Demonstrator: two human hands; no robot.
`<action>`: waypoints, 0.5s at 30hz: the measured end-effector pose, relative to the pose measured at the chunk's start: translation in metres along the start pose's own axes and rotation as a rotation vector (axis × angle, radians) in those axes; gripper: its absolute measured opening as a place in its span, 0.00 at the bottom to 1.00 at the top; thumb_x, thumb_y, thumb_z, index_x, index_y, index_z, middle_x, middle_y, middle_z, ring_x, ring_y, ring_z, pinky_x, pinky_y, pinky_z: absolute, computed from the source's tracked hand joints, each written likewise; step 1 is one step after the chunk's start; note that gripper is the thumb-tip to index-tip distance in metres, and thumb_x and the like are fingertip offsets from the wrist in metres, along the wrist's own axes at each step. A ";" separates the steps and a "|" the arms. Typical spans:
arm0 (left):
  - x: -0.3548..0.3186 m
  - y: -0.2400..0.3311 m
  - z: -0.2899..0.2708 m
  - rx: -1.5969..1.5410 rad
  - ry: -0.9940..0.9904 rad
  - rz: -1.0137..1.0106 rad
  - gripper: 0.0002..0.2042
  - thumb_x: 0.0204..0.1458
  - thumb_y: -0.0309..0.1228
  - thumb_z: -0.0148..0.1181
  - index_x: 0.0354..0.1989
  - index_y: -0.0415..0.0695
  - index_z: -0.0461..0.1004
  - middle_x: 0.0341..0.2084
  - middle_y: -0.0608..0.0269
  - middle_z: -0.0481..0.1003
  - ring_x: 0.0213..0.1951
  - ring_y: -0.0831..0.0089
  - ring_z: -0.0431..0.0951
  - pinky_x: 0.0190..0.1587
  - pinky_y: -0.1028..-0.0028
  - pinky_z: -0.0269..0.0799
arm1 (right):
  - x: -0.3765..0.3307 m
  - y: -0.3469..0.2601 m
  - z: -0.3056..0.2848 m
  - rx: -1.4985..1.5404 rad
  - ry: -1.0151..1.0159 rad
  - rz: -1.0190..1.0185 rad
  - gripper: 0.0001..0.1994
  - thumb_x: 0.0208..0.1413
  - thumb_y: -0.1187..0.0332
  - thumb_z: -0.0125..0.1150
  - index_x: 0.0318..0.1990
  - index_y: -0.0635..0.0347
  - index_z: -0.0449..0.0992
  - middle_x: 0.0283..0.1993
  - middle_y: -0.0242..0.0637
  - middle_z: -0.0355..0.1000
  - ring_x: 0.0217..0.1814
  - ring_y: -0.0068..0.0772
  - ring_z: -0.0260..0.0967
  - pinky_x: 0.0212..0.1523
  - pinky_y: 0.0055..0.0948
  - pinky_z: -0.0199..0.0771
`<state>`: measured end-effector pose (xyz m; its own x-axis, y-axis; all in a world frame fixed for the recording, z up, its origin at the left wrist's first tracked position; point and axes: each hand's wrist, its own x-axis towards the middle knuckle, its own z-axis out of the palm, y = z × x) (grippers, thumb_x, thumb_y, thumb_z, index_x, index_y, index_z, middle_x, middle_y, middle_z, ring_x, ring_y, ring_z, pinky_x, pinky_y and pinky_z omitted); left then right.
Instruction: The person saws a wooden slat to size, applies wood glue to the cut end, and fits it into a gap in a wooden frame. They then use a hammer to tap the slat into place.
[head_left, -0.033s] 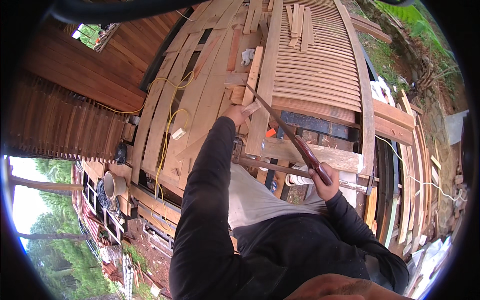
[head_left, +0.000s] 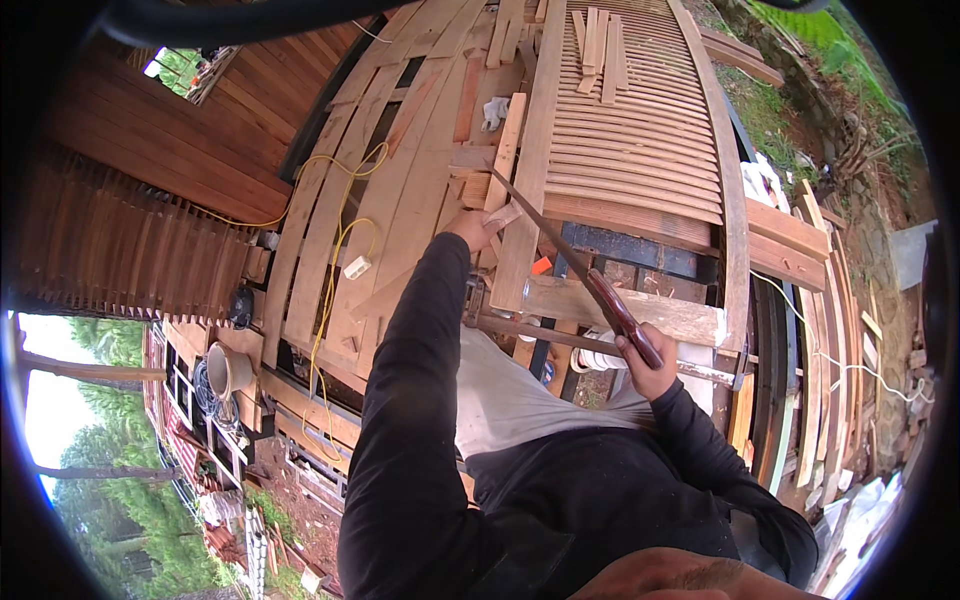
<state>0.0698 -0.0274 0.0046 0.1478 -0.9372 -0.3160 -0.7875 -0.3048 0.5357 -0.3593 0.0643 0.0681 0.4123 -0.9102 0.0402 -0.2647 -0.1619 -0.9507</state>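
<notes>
My right hand [head_left: 652, 368] is wrapped round the glossy reddish-brown handle of a handsaw [head_left: 575, 262], which shows nearly edge-on. Its long, narrow blade slants forward and left across a wide plank [head_left: 531, 150], the tip near some small wooden blocks. My left hand [head_left: 470, 228] is closed on a short wood offcut [head_left: 503, 217] lying at the plank's left edge, close under the blade. Some left fingers are hidden. Just beyond that hand lie a small block [head_left: 474, 190] and a light wooden batten [head_left: 507, 137].
A slatted wooden panel [head_left: 635, 150] lies on the right, with loose strips [head_left: 600, 45] on top. Boards [head_left: 400, 190] cover the left side, crossed by a yellow cord [head_left: 340, 240] with a white socket block [head_left: 357, 267]. A crossboard [head_left: 650, 312] spans before my legs. Long timber [head_left: 812, 400] is stacked right.
</notes>
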 end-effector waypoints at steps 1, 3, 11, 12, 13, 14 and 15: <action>0.002 0.008 -0.003 -0.051 -0.059 -0.048 0.21 0.66 0.49 0.58 0.43 0.40 0.82 0.22 0.58 0.78 0.24 0.67 0.80 0.31 0.63 0.76 | 0.003 0.001 0.000 0.001 -0.004 0.008 0.08 0.62 0.69 0.68 0.33 0.64 0.79 0.22 0.33 0.71 0.25 0.20 0.65 0.28 0.30 0.68; 0.001 0.002 -0.005 -0.053 -0.048 -0.040 0.21 0.66 0.49 0.58 0.41 0.40 0.81 0.21 0.59 0.77 0.23 0.68 0.79 0.30 0.64 0.75 | 0.009 0.000 0.002 0.012 -0.032 0.014 0.08 0.62 0.69 0.69 0.34 0.64 0.79 0.23 0.32 0.71 0.25 0.21 0.65 0.28 0.30 0.68; 0.017 -0.006 -0.006 -0.002 0.041 0.082 0.19 0.65 0.48 0.58 0.40 0.42 0.82 0.19 0.59 0.76 0.24 0.65 0.80 0.32 0.63 0.75 | 0.024 -0.003 0.006 0.043 -0.038 0.000 0.07 0.61 0.71 0.69 0.34 0.65 0.79 0.23 0.34 0.73 0.25 0.20 0.68 0.28 0.29 0.69; 0.018 -0.012 -0.004 0.007 0.058 0.111 0.19 0.65 0.48 0.58 0.41 0.42 0.82 0.19 0.58 0.76 0.24 0.65 0.80 0.33 0.62 0.75 | 0.023 -0.007 0.006 0.035 -0.043 0.014 0.07 0.61 0.71 0.69 0.33 0.65 0.79 0.23 0.34 0.73 0.25 0.20 0.68 0.29 0.29 0.70; 0.018 -0.017 -0.001 0.017 0.075 0.140 0.19 0.65 0.47 0.58 0.42 0.43 0.83 0.20 0.58 0.77 0.25 0.64 0.80 0.34 0.62 0.75 | 0.023 -0.005 0.005 0.011 -0.063 -0.003 0.08 0.60 0.71 0.69 0.32 0.64 0.78 0.23 0.34 0.73 0.25 0.20 0.69 0.28 0.30 0.70; 0.018 -0.027 0.002 0.046 0.110 0.170 0.18 0.65 0.47 0.58 0.43 0.43 0.83 0.20 0.57 0.77 0.25 0.63 0.80 0.34 0.62 0.75 | 0.020 -0.006 0.006 0.003 -0.044 -0.074 0.08 0.60 0.71 0.70 0.32 0.64 0.78 0.22 0.34 0.73 0.25 0.20 0.68 0.28 0.30 0.70; 0.016 -0.037 0.004 0.076 0.149 0.195 0.18 0.65 0.47 0.58 0.43 0.44 0.83 0.21 0.55 0.78 0.26 0.62 0.81 0.35 0.61 0.75 | 0.016 -0.007 0.008 -0.002 -0.030 -0.148 0.09 0.60 0.71 0.70 0.31 0.64 0.77 0.22 0.34 0.72 0.25 0.20 0.68 0.28 0.30 0.69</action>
<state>0.0995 -0.0308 -0.0233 0.0715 -0.9933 -0.0904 -0.8515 -0.1080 0.5130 -0.3435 0.0535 0.0731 0.4726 -0.8647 0.1702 -0.2012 -0.2940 -0.9344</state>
